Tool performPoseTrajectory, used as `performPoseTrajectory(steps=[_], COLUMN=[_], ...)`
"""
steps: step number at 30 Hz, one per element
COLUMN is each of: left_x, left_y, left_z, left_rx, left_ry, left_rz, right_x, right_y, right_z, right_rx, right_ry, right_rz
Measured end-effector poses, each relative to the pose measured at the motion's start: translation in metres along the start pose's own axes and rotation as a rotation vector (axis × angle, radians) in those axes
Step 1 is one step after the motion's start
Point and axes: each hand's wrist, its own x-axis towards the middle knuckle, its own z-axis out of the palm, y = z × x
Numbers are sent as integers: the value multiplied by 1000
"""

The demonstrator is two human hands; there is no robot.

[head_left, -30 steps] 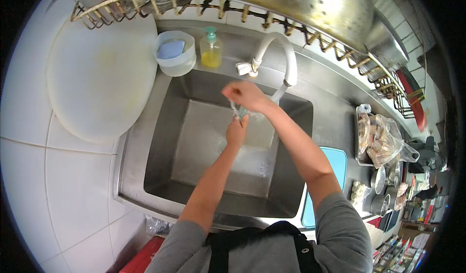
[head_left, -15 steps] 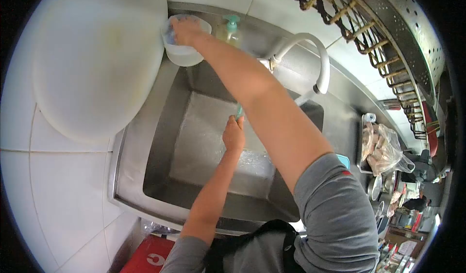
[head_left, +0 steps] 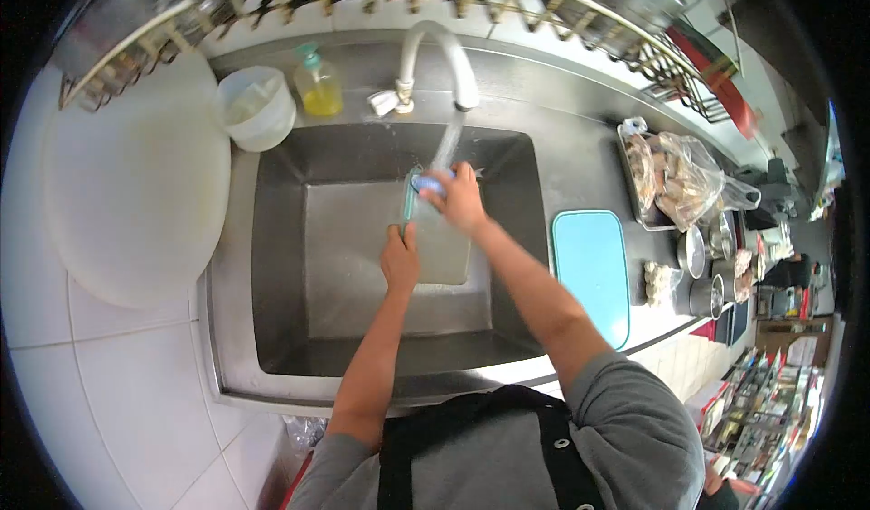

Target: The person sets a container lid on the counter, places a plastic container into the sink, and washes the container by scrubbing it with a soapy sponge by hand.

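Observation:
My left hand (head_left: 400, 258) is closed on the teal edge of a clear rectangular container (head_left: 444, 255), held low in the steel sink (head_left: 349, 315). Its far side is partly covered by my right hand (head_left: 460, 200), which is blurred and closed around a small blue-purple scrubber (head_left: 430, 182) at the container's teal rim. Water (head_left: 446, 148) runs down from the white curved faucet (head_left: 465, 84) just behind my right hand.
Left of the faucet stand a soap pump bottle (head_left: 319, 91) and a white tub (head_left: 261, 129). A large white round board (head_left: 136, 184) leans at the left. On the right counter lie a light-blue lid (head_left: 591, 274) and a tray with bagged food (head_left: 680, 179).
My right hand has left the white tub and come to the container in the sink, now with the scrubber. The view has turned, and water now shows running from the faucet.

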Motion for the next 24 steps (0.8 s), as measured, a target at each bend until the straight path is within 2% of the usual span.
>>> performPoseTrajectory(steps=[2,5,8,11,14,17,20,24], left_x=[7,0,-5,-4,15,26,50,77], left_y=[5,13,19,54,46,35,40,34], left_z=[16,24,41,45,50,53,43,28], left_rx=[116,74,212,163,-19,2,-121,-234], left_ry=[73,1,95,104,57,-53,-232,-275], left_rz=[41,58,60,-24,45,205,-37,-104], right_x=[-55,-93,-38,-21,-93,-108,-92,-56], right_y=[-20,-23,11,33,13,6,7,2], right_z=[5,-10,-17,-19,-17,-28,-29,-20], right_rx=[-182,-110,-198,-173,-170,-19,11,119], right_ry=[55,8,156,228,154,105,126,-9], right_rz=[36,55,157,242,113,199,150,275])
